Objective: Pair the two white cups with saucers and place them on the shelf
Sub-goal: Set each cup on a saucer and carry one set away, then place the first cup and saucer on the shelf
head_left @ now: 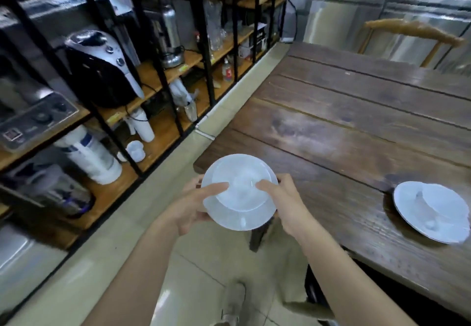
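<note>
Hands (239, 198) gripping cup (238, 188) on saucer (239, 220), airborne

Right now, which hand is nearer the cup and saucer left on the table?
Right. The right hand holds the carried saucer's table side; the left hand its far side from the cup and saucer.

A dark wooden plank table (356, 127) fills the right side. Behind it, far right, stands a wooden chair (413, 32) before steel cabinets (356, 19). On the left a black metal rack (163, 70) with wooden boards carries kitchen appliances and bottles. The floor (76, 274) has pale beige tiles.
</note>
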Demonstrator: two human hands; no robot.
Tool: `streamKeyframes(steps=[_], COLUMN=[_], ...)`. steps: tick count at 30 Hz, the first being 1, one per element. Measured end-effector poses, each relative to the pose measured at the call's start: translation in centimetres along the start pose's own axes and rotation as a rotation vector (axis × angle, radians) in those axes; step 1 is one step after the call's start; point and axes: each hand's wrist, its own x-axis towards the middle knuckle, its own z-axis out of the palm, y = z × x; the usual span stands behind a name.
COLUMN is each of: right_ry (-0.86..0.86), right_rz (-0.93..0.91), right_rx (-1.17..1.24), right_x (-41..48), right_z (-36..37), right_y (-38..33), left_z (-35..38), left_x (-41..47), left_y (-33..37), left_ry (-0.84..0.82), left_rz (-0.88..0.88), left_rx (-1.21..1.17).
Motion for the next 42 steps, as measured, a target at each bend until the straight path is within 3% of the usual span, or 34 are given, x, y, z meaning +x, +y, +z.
streamKeyframes(steps=[9,17,24,32,37,42], right_ry=[-0.295,-0.514,-0.688,-0.825,-0.906,-0.943], right_rz=[-0.061,-0.149,-0.165,-0.236,-0.317,-0.269], right_rx=[-0.149,-0.206,-0.228,-0.363,-0.333,-0.389], right_x=[-3.7,-8.0,-12.5,-11.8,-8.8,-5.6], right_z=[19.0,40.5,56.1,71.3,82.0,93.1], right_y=[-1.1,-1.7,-1.3,-1.8,-1.6,-2.2], left_z=[-16.4,-33.9,-45.8,-58.3,-67.9,-76.9], left_x=[-10.4,-20.1,-27.2,-27.5,-25.2,-23.1], left_y=[-1.6,-0.8,-0.5,0.0,1.4,3.8], left_ry=[0.324,0.649,0.864,1.027,1.105,1.175], left_rz=[0.201,0.334,0.346,0.296,0.37,0.418], left_rx=[-0.177,-0.245,-0.343,-0.627,-0.656,-0.713])
